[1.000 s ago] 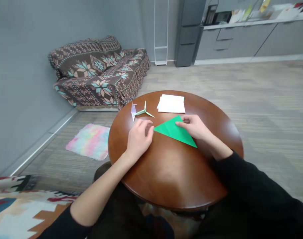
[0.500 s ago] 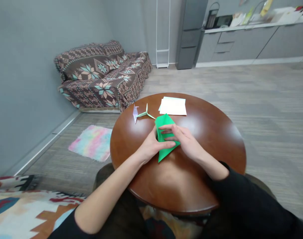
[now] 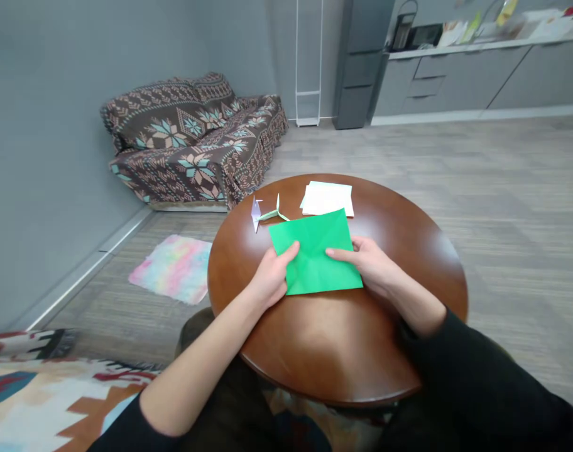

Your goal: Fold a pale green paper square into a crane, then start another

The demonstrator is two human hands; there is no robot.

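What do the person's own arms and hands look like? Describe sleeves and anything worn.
Both hands are bare: the left hand and right hand show no gloves, rings or watch. Black sleeves are pushed up, leaving the forearms uncovered, further up on the left.

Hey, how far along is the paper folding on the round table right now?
Two small folded paper figures already stand at the far side of the round brown wooden table. In hand: a green square paper sheet lies open and flat with only creases showing, the left hand and right hand pressing its side edges. Its folds are all left, and a stack of white sheets lies untouched.
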